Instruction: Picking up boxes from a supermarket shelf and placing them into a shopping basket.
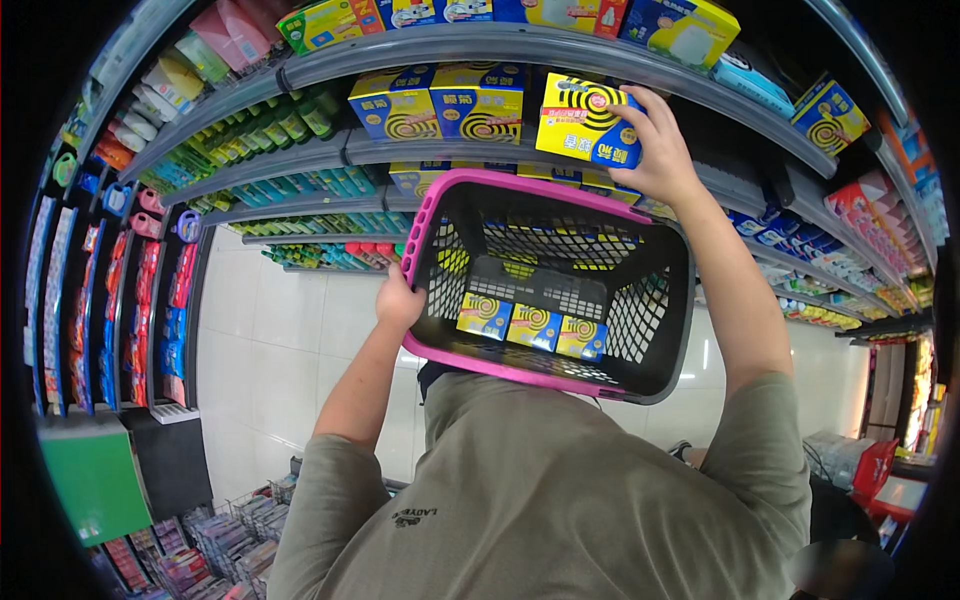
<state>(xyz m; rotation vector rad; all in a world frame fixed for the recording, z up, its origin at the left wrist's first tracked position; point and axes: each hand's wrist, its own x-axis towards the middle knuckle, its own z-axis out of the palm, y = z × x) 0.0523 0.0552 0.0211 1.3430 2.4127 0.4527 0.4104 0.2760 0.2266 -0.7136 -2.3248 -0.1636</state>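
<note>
With its fingers curled over the pink rim, my left hand (pixel 400 298) grips the left end of a black plastic shopping basket (pixel 517 379). Three small yellow-and-blue mosquito coil boxes (pixel 532 328) lie in a row inside it. Beyond the basket's far right side, my right hand (pixel 654 146) grasps the right side of a yellow-and-blue mosquito coil box (pixel 574 116) with a black spiral print, at the shelf front. Two similar boxes (pixel 436 105) stand side by side on the shelf, left of the held one. The palm side of my right hand is hidden.
Curved-looking grey shelves (pixel 360 151) run across the front, with green bottles (pixel 277 124) at left and more boxes on the top shelf (pixel 525 41). Hanging packets (pixel 142 322) fill a rack at far left. Wire baskets of goods (pixel 232 536) stand at lower left, on a tiled floor (pixel 292 360).
</note>
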